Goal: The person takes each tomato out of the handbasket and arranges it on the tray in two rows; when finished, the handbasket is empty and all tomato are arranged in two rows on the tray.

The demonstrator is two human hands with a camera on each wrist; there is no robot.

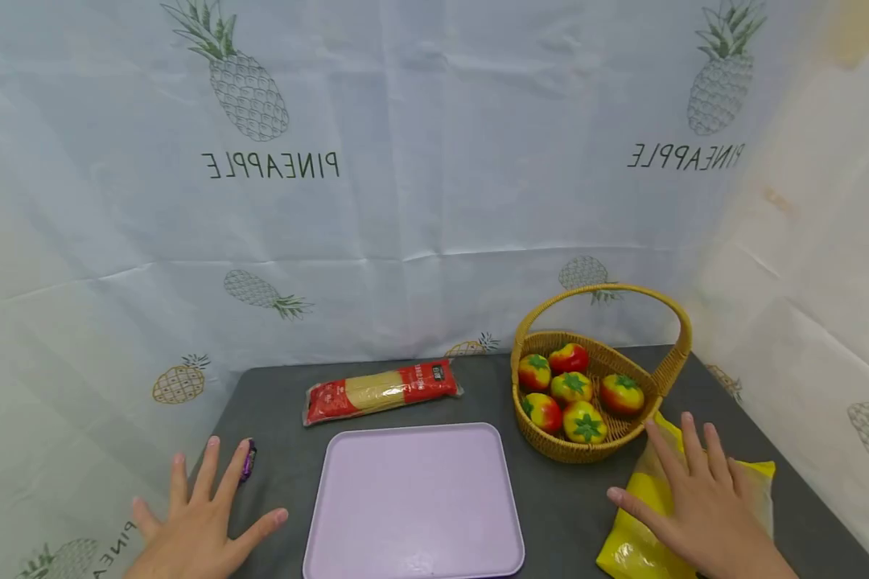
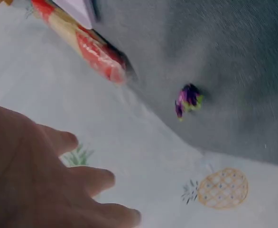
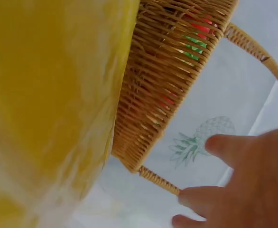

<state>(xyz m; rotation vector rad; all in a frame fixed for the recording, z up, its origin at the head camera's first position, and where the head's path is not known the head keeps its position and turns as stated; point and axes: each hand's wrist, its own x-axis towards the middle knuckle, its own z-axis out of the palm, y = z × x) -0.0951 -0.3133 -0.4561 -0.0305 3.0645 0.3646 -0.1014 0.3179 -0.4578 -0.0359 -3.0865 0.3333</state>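
Observation:
Fingers spread wide, my left hand (image 1: 197, 527) hovers at the table's left side, holding nothing. Just beyond its fingertips lies a small purple-wrapped candy (image 1: 249, 461), partly hidden by the index finger; the left wrist view shows the purple wrapper (image 2: 189, 98) whole, apart from the hand. My right hand (image 1: 706, 507), also spread, is over a yellow and clear plastic bag (image 1: 640, 515) and covers part of it. Whether it touches the bag cannot be told. Beyond that hand stands a wicker basket (image 1: 572, 454) with a tall handle, holding several red-yellow fruits (image 1: 572, 388) with green tops.
A lilac rectangular tray (image 1: 414, 498) lies at the front middle of the dark grey table (image 1: 275, 402). Behind it is a red packet of dry noodles (image 1: 382, 392). White cloth printed with pineapples (image 1: 420, 209) hangs behind and along both sides.

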